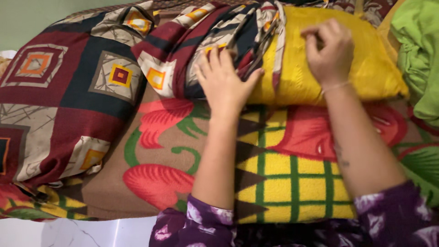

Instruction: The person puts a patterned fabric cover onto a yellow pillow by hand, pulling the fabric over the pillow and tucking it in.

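While purple floral sleeves (201, 226) frame the near edge, a person's bare forearms stretch over a brown blanket (155, 155) with red flowers and a yellow-green check. Beyond it, the left hand (225, 82) lies flat, fingers spread, on the bunched edge of a maroon-and-navy patterned pillowcase (192, 41) partly drawn over a yellow pillow (366, 68), while the right hand (330, 51) presses on the pillow with fingers curled. Farther right lies green cloth (418, 50)

There is just one camera, worn on the person's head. It looks down and forward, very close, over both arms to the bed (151, 160). A yellow pillow (366, 64) lies at the far side.
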